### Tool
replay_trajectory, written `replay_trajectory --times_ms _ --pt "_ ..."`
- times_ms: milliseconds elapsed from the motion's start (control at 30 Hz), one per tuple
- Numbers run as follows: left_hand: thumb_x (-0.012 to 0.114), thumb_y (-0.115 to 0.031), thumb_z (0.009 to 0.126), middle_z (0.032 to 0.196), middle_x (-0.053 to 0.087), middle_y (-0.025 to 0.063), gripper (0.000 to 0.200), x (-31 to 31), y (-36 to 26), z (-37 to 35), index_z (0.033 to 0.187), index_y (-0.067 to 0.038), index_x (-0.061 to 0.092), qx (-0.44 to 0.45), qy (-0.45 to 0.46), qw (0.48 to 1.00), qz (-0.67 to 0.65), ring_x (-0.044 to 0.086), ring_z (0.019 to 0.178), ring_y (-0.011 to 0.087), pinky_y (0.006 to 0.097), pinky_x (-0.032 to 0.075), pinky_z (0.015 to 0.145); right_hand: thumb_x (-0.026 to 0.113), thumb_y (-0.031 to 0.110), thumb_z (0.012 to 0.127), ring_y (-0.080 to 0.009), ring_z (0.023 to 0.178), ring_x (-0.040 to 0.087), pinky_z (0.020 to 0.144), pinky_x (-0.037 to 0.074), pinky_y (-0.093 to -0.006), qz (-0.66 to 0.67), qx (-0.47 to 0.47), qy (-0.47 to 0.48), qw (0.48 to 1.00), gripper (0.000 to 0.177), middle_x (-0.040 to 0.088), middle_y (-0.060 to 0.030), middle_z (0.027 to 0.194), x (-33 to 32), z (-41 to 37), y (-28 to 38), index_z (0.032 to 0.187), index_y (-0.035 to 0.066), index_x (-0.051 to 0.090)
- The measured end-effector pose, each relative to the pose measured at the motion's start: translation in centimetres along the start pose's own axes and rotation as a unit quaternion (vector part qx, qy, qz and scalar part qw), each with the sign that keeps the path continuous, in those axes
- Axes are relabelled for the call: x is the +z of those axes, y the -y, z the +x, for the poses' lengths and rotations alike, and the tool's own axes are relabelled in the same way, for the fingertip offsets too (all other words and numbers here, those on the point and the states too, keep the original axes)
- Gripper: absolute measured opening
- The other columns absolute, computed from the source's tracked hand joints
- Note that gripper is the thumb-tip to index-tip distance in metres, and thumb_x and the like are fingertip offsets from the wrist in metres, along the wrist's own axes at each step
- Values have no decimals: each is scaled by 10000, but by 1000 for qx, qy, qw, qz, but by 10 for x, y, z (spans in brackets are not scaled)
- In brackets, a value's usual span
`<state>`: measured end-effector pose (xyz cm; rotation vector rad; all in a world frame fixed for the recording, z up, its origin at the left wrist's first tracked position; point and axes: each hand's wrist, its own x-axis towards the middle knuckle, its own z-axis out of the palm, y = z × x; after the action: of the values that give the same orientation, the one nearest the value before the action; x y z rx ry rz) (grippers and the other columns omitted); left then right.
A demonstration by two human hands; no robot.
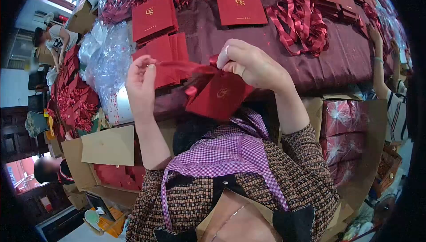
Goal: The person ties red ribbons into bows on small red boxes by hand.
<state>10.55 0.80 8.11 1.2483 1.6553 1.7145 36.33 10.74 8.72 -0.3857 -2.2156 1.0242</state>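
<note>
A small red paper gift bag (pixel 222 93) with a gold logo hangs tilted in front of my chest, slightly blurred. My right hand (pixel 255 64), wearing a ring, is closed at the bag's top edge, where some ribbon shows beside the fingers. From there a red satin ribbon (pixel 184 67) stretches leftward to my left hand (pixel 141 82), whose thumb and fingers pinch its end. Behind the ribbon lies a stack of red gift bags (pixel 162 49) on the cloth-covered table (pixel 199 29). Exactly what the right fingertips grip is partly hidden.
On the table are another bag stack (pixel 153 15), a single bag (pixel 242 9) and a bundle of ribbons (pixel 301 27). Open cartons stand left (pixel 106 146) and right (pixel 375 126); the right one holds wrapped red packs (pixel 339 137). Other people work on both sides, a person's arm (pixel 378 64) at right.
</note>
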Motion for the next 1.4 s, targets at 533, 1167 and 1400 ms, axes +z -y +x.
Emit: replay_trajectory --times_ms 533,1167,1400 --pt "667 -66 818 711 570 141 103 33 4 -34 825 30 629 58 193 949 242 576 664 275 349 456 608 713 100 811 -212 851 628 759 502 -321 -41 104 -150 982 245 653 -121 937 -20 -17 -44 1027 24 627" --pt "629 -144 892 614 563 115 171 46 21 -25 885 27 634 -18 165 962 218 526 548 132 301 423 520 634 71 887 -72 735 564 642 445 -200 287 258 -194 902 193 632 -22 868 -22 -94 -30 1072 15 643" --pt "617 -124 902 617 543 45 161 50 19 -22 909 36 636 -55 157 972 168 491 608 74 265 420 556 601 86 890 -215 851 652 751 537 -304 560 118 -103 814 266 661 -156 963 -15 -97 -21 1124 -40 611"
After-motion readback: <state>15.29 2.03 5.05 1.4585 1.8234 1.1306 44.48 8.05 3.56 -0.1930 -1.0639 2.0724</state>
